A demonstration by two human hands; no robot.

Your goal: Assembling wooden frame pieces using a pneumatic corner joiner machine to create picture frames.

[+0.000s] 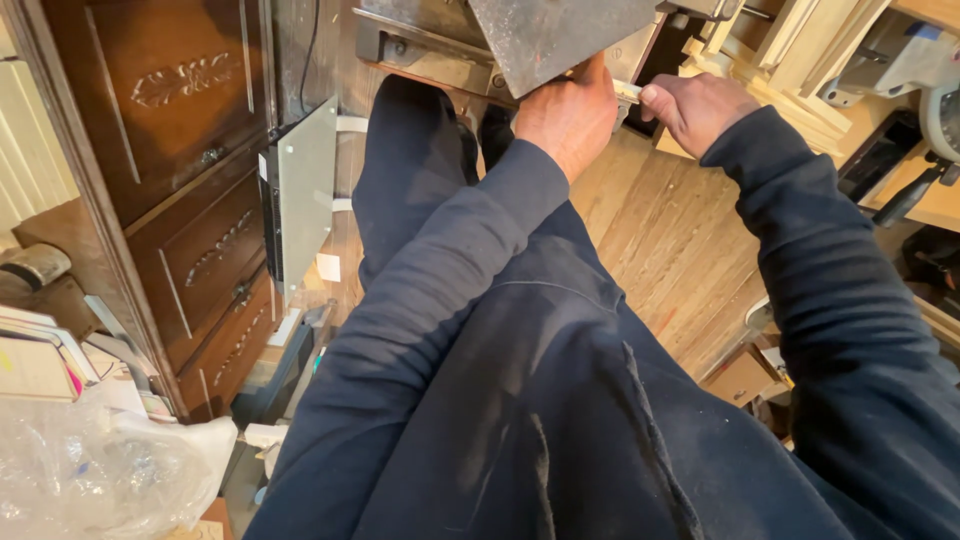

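My left hand (568, 112) grips the lower edge of a grey metal plate (545, 35) that juts out from a machine at the top of the view. My right hand (692, 105) is closed around a small pale handle or tool (629, 92) right beside that plate. Both arms are in dark blue sleeves, and my dark blue clothing fills the lower middle of the view. What the fingers hold under the plate is hidden.
A dark carved wooden drawer cabinet (190, 200) stands at the left with a grey panel (305, 190) leaning on it. Crumpled plastic wrap (100, 470) lies at the lower left. A wood plank floor (670, 240) runs below. A workbench with a saw (920, 100) is on the right.
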